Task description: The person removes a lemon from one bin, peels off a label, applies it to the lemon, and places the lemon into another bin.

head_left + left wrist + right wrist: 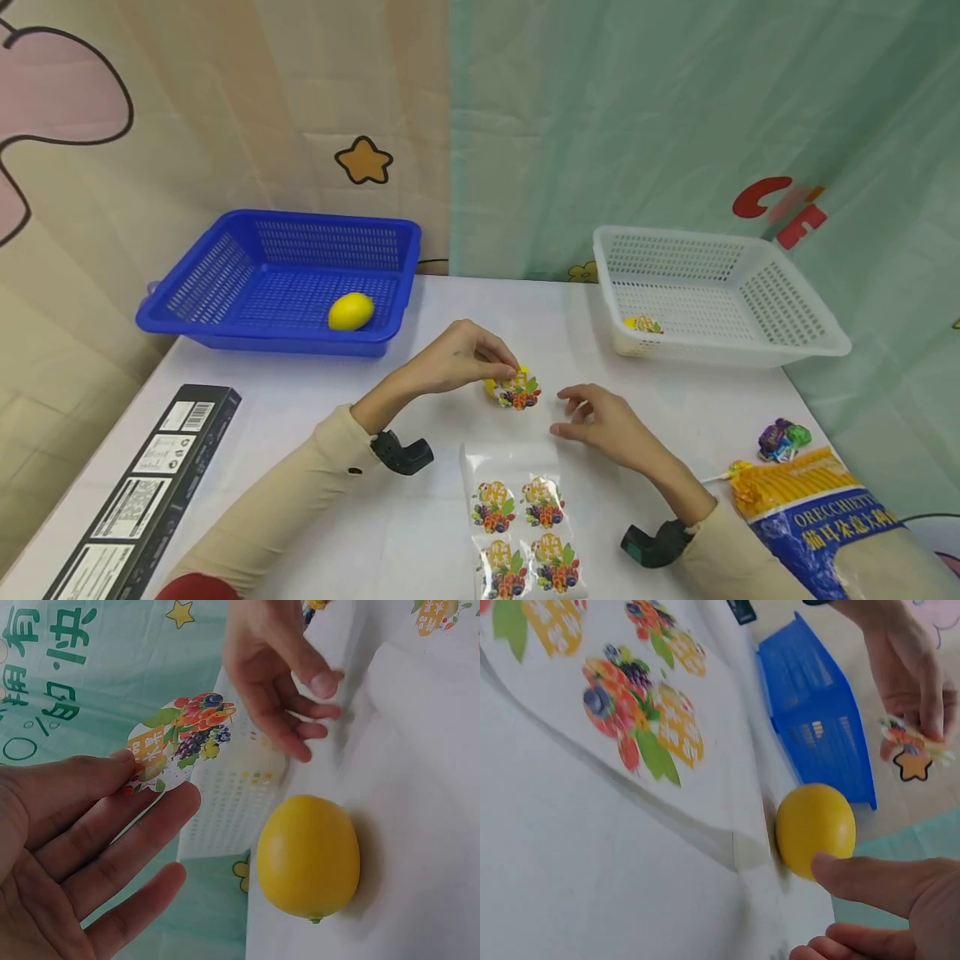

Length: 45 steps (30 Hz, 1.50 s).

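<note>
Head view is showing me my left hand [459, 358] pinching a fruit sticker [519, 392] just above a lemon [308, 856] lying on the white bench [315, 517], while my right hand [603, 421] is hovering nearby, fingers relaxed, holding nothing; patterned curtains are hanging behind.

A yellow lemon [815, 827] rests on the white counter [592, 885] at centre right of the frame. The right hand [885, 907] occupies the lower right, one finger extending toward the lemon. A sticker sheet [630, 712] lies at upper left. The left hand [911, 667], upper right, pinches a sticker [907, 739]. A blue basket [817, 720] stands behind.
</note>
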Motion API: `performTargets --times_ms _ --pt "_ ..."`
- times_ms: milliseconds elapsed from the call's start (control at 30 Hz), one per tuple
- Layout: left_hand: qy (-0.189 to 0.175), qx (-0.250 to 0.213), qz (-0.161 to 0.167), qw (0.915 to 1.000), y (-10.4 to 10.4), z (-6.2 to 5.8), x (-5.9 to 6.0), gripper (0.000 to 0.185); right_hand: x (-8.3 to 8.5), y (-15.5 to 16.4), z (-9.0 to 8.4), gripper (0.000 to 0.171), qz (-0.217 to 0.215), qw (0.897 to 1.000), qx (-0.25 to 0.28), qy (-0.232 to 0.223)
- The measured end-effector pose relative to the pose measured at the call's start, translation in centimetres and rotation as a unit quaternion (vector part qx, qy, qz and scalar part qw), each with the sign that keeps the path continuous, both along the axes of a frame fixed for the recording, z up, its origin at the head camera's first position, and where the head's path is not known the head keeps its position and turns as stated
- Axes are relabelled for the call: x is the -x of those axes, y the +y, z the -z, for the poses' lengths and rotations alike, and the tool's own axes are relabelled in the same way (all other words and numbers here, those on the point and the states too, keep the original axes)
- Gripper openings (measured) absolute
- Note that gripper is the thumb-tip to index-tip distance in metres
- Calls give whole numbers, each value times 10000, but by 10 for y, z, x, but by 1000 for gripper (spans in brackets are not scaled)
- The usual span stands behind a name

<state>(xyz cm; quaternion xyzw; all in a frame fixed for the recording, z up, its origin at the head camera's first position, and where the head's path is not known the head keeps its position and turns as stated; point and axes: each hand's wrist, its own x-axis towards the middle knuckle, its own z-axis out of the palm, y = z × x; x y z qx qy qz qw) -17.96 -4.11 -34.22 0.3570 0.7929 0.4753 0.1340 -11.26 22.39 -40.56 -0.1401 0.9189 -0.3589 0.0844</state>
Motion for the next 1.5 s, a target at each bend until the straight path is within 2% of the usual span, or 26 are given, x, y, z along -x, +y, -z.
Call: performTargets --times_ms 67,133,200,300,467,567,633,800,967,1167,1333,1400,1500 --pt "-25 19 -21 10000 -1 0 1 7 13 3 3 57 201 9992 328 -69" --pt "-40 10 -26 10000 -2 -1 1 7 25 1 7 64 129 9978 609 -235" --pt "-49 4 -47 10000 -2 -1 1 7 35 -5 11 72 -105 9957 839 -373" --pt "-23 -14 -32 10000 -2 1 1 7 49 -20 16 79 -541 9939 893 -358" --pt "141 77 -51 9999 -3 4 1 7 60 -43 15 70 -1156 9910 669 -3" --pt "358 161 -159 9991 -4 5 3 8 58 -47 10 65 -1283 9879 864 -98" --pt "490 197 -258 9983 -6 5 3 8 56 -46 6 68 -1307 9831 1211 -420" --pt "569 179 -364 9976 -8 7 4 8 50 -42 1 69 -1360 9623 2048 -1161" --pt "594 67 -370 9975 -4 9 3 8 48 -38 1 66 -1360 9531 2352 -1334" --pt "715 26 -364 9968 -3 9 2 8 44 -39 -1 59 -1153 9562 2379 -1255" --pt "863 170 -380 9954 -4 8 0 8 38 -42 0 56 -954 9613 2290 -1200" --pt "1095 353 -500 9921 -5 5 -2 11 36 -42 -1 57 -912 9630 2245 -1183" --pt "1646 456 -708 9828 -5 2 -4 16 35 -42 -2 55 -887 9628 2280 -1151"
